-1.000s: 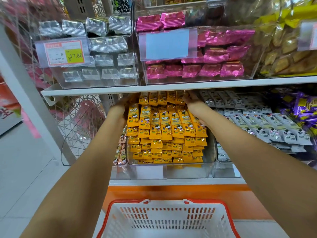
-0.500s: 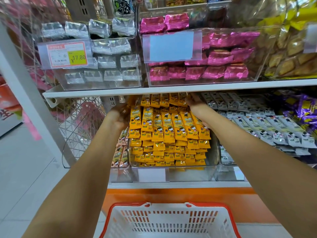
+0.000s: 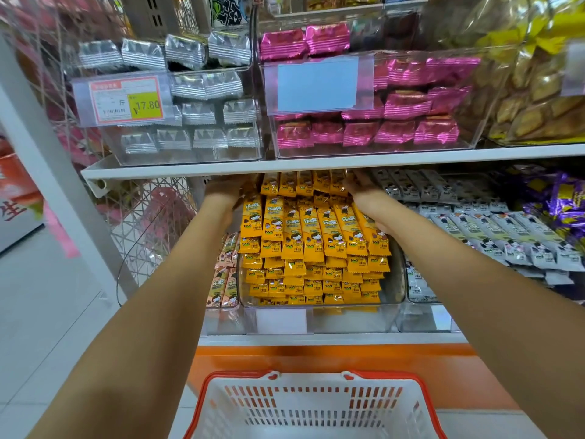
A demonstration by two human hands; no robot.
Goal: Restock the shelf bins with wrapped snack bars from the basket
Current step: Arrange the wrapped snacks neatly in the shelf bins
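Note:
Yellow wrapped snack bars (image 3: 311,236) lie heaped in a clear bin (image 3: 348,321) on the lower shelf. My left hand (image 3: 226,193) presses against the left side of the heap, up near the back. My right hand (image 3: 364,190) lies flat along the right side of the heap. Both sets of fingertips reach under the upper shelf board (image 3: 316,164) and are partly hidden. Neither hand holds a bar. The white basket (image 3: 316,407) with a red rim stands below the shelf, and the part I see holds nothing.
Pink bars (image 3: 223,274) fill the bin to the left, and grey-white bars (image 3: 493,232) the bin to the right. Above are bins of silver packs (image 3: 196,112) and magenta packs (image 3: 395,131). A white shelf post (image 3: 63,185) and wire mesh stand at the left.
My hands stay on either side of the yellow heap. Only the view has shifted slightly; the basket sits a little lower in the picture.

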